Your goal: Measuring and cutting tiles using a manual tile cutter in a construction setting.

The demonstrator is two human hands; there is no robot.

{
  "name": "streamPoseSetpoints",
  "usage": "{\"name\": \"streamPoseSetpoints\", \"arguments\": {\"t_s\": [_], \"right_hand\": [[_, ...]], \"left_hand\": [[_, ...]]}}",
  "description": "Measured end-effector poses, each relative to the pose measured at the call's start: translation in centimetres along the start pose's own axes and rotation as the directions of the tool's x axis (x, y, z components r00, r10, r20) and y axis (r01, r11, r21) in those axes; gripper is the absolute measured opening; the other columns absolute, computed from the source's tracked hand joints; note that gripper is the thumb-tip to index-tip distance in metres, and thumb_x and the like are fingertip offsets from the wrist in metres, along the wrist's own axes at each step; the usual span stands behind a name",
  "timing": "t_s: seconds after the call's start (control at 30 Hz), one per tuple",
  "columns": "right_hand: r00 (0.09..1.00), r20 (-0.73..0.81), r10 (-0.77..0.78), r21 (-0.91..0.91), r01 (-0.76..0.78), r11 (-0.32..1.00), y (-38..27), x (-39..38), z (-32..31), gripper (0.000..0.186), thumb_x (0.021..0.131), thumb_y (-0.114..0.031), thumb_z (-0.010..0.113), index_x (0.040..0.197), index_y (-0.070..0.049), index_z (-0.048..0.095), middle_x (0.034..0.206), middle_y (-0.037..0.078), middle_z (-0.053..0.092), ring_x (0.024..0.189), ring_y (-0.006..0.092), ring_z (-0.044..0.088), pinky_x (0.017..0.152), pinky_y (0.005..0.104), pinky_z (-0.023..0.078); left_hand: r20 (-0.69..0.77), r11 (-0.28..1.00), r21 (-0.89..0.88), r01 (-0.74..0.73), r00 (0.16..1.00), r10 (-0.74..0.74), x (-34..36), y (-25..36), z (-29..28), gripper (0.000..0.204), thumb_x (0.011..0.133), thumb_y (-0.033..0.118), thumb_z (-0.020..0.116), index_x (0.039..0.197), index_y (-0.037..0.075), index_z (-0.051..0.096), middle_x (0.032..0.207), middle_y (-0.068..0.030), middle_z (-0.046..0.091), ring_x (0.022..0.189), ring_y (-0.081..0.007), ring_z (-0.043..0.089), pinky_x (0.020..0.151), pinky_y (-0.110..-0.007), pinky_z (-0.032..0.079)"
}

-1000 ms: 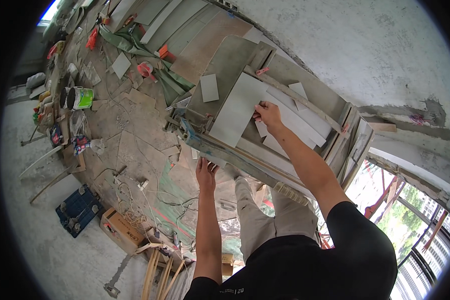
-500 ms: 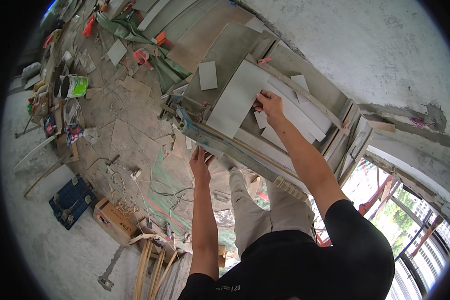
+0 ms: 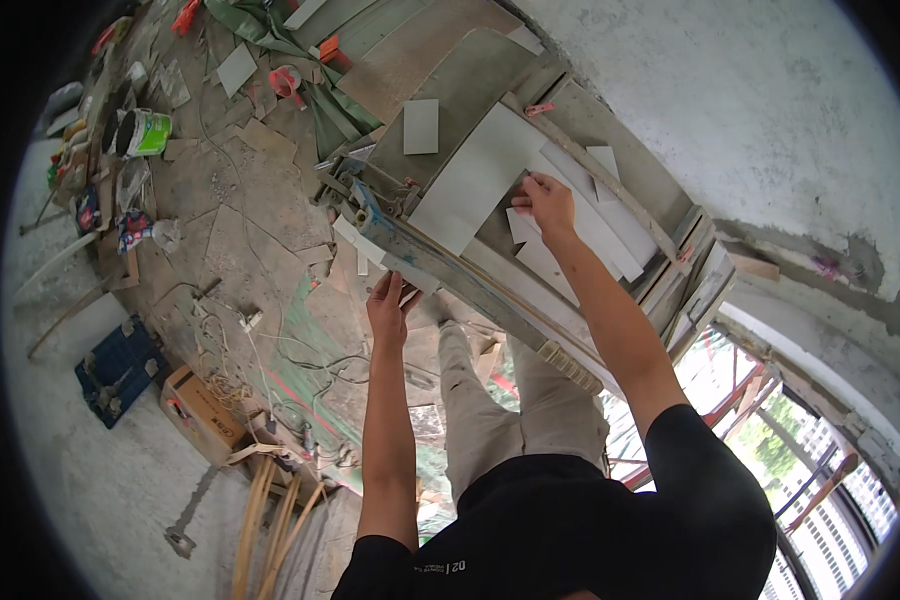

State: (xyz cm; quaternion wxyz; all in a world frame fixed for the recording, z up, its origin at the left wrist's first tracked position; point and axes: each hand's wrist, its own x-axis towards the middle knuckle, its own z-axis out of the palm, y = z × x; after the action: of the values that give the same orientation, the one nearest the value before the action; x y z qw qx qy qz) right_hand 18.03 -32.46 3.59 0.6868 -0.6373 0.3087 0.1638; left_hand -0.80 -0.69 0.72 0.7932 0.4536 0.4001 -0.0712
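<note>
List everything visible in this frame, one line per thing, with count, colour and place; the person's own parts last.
Large tile: one, pale grey, on the cutter bed.
Small tile: one, pale grey, lying behind the large tile.
Tile cutter rail: one, blue-grey, along the bed's near edge.
Tool case: one, blue, on the floor at left.
Cardboard box: one, brown, beside the case.
Paint can: one, green and white, on its side at upper left.
Wooden slats: several, tan, lower centre floor.
Left hand: one, at the rail's near end.
Right hand: one, touching the large tile's edge.
</note>
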Motion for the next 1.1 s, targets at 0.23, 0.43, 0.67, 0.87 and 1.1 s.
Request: {"name": "streamPoseSetpoints", "arguments": {"t_s": [0.23,0.43,0.67,0.87,1.1], "right_hand": [[0.840,0.534,0.095,-0.498,0.221,0.838,-5.2,-16.3,-4.1,0.047,0.108,-0.034,0.068,0.145,-0.004,0.065,0.109,0.013,0.078,0.097,0.0186,0.073,0.086,0.0351,0.059],[0.779,0.626,0.017,-0.754,0.600,0.270,-8.5,-24.2,0.8,0.077,0.104,-0.028,0.070,0.169,-0.010,0.034,0.115,0.026,0.075,0.104,0.0426,0.075,0.094,0.0451,0.059],[0.850,0.516,0.107,-0.856,0.515,0.037,-13.2,-28.6,0.2,0.080,0.104,-0.027,0.067,0.171,-0.011,0.026,0.110,0.031,0.075,0.096,0.0528,0.074,0.087,0.0565,0.058],[0.894,0.428,0.132,-0.895,0.440,-0.073,-10.1,-32.7,-6.7,0.077,0.105,-0.025,0.067,0.171,-0.015,0.027,0.108,0.031,0.075,0.094,0.0544,0.073,0.082,0.0586,0.059],[0.903,0.404,0.146,-0.913,0.408,0.007,-7.5,-32.4,-10.9,0.080,0.105,-0.031,0.067,0.172,-0.016,0.025,0.110,0.031,0.076,0.095,0.0537,0.074,0.083,0.0608,0.058]], "left_hand": [[-0.024,0.999,-0.020,0.035,0.999,-0.036,0.7,-0.3,-0.1,0.030,0.109,0.024,0.073,0.122,-0.003,0.070,0.104,-0.0100,0.074,0.094,-0.0240,0.076,0.086,-0.044,0.070],[-0.104,0.993,-0.114,-0.006,0.995,-0.006,0.6,-0.9,0.8,0.027,0.104,0.018,0.076,0.116,-0.006,0.072,0.099,-0.0112,0.073,0.085,-0.0226,0.075,0.079,-0.042,0.071],[-0.108,0.987,-0.157,-0.011,0.994,-0.006,0.7,-0.9,1.8,0.025,0.103,0.018,0.077,0.111,-0.005,0.074,0.097,-0.0109,0.074,0.081,-0.0199,0.074,0.074,-0.040,0.071],[-0.148,0.992,-0.122,-0.021,0.989,0.002,0.8,-1.3,2.1,0.022,0.102,0.016,0.076,0.108,-0.006,0.076,0.091,-0.0094,0.074,0.076,-0.0176,0.074,0.068,-0.036,0.069],[-0.151,0.989,-0.146,-0.026,0.989,0.004,0.7,-1.5,2.1,0.022,0.102,0.015,0.077,0.106,-0.006,0.076,0.089,-0.0093,0.074,0.074,-0.0171,0.074,0.068,-0.036,0.069]]}}
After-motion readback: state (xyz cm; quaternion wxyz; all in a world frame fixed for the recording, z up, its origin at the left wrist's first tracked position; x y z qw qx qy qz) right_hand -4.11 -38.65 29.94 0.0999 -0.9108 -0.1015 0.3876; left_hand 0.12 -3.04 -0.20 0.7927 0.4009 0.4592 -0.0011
